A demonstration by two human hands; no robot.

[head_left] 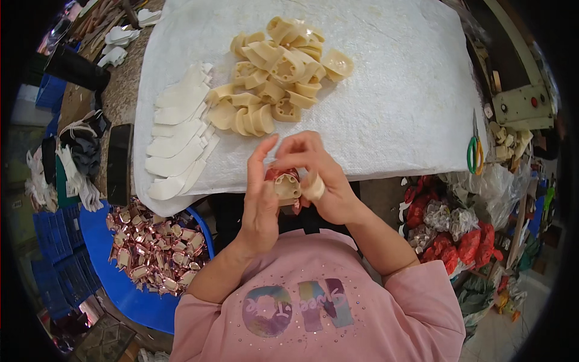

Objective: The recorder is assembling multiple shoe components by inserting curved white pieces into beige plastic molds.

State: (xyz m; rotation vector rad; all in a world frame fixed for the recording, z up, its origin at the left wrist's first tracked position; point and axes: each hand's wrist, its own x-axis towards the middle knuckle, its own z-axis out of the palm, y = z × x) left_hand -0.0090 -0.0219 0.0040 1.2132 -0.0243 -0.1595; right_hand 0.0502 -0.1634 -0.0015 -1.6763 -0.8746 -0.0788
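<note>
My left hand (260,199) and my right hand (319,178) meet just below the table's front edge. Together they hold a small cream plastic heel piece (288,186) with a shiny red-copper covering around it. My right thumb wears a pale tape wrap. On the white cloth (392,90) beyond my hands lies a pile of several cream plastic heel pieces (274,75). To its left runs a row of flat white shaped strips (175,136).
A blue bin (129,295) at lower left holds several shiny copper-coloured finished pieces (154,250). A black phone (119,163) lies on the table's left edge. Green-handled scissors (474,148) rest at the cloth's right edge. Bags of red and clear material (449,232) sit at right.
</note>
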